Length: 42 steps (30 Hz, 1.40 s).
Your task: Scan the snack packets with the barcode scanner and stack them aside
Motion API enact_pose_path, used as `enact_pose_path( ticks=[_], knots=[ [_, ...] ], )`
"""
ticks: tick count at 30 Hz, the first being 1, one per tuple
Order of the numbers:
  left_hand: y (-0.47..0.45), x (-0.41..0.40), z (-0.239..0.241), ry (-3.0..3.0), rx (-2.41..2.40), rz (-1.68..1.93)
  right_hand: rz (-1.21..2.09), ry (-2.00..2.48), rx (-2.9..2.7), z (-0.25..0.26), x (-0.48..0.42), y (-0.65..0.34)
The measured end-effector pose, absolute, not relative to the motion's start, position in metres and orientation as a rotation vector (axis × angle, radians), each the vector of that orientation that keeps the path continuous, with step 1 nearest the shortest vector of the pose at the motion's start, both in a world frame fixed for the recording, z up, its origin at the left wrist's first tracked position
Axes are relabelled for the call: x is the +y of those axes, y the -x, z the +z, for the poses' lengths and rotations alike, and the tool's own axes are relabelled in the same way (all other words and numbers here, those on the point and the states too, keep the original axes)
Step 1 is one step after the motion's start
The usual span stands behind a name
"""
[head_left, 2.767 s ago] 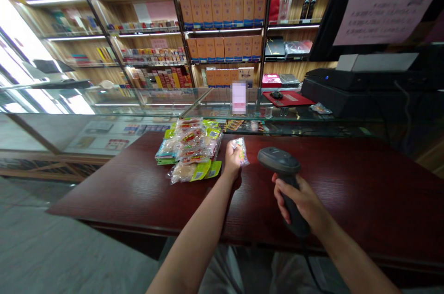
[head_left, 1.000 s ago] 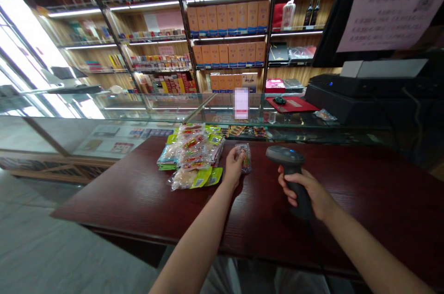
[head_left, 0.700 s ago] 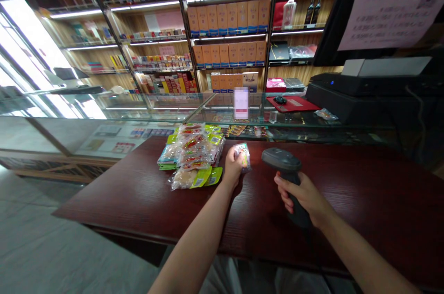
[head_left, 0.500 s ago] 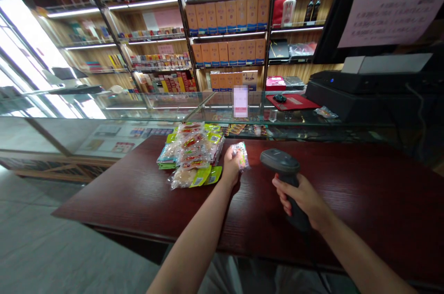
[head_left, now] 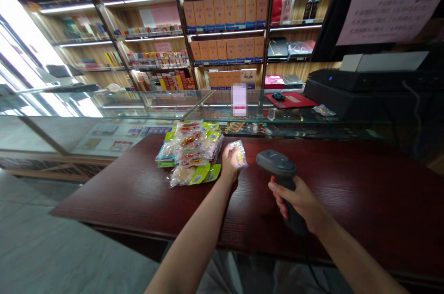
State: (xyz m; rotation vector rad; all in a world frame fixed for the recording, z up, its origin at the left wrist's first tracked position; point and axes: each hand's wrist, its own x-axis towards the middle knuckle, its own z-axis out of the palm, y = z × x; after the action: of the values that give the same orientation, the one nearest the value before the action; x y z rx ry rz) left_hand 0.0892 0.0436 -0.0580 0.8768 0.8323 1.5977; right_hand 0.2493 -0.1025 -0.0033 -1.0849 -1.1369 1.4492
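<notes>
My left hand (head_left: 230,161) is closed on a small clear snack packet (head_left: 240,153) with coloured print, just above or on the dark red wooden table (head_left: 138,201); I cannot tell if the packet touches the wood. Wrapped round the handle of a dark grey barcode scanner (head_left: 276,163) is my right hand (head_left: 298,197). The scanner's head faces left towards the packet, with a gap between them. A light patch lies on the left hand's fingers. Left of that hand lies a heap of packaged snacks (head_left: 192,150) in clear and green wrappers.
Behind the table runs a glass display counter (head_left: 152,104), with a pinkish sign (head_left: 239,99), a red mat (head_left: 294,100) and a mouse (head_left: 278,96) on it. A black monitor (head_left: 329,30) bearing a paper notice (head_left: 388,7) stands at right. The scanner's cable (head_left: 310,266) hangs over the table's front edge.
The scanner in my right hand has shifted slightly left, nearer the packet. A light patch now shows on my left hand's fingers. The view has moved a little; both grips are the same.
</notes>
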Motion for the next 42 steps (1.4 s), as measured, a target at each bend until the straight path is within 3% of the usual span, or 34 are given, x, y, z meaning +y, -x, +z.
enact_pose_path(
  ticks=[42],
  knots=[
    [-0.091, 0.035, -0.053, -1.04, 0.862, 1.632, 1.437, 1.104, -1.124, -0.004, -0.104, -0.239]
  ],
)
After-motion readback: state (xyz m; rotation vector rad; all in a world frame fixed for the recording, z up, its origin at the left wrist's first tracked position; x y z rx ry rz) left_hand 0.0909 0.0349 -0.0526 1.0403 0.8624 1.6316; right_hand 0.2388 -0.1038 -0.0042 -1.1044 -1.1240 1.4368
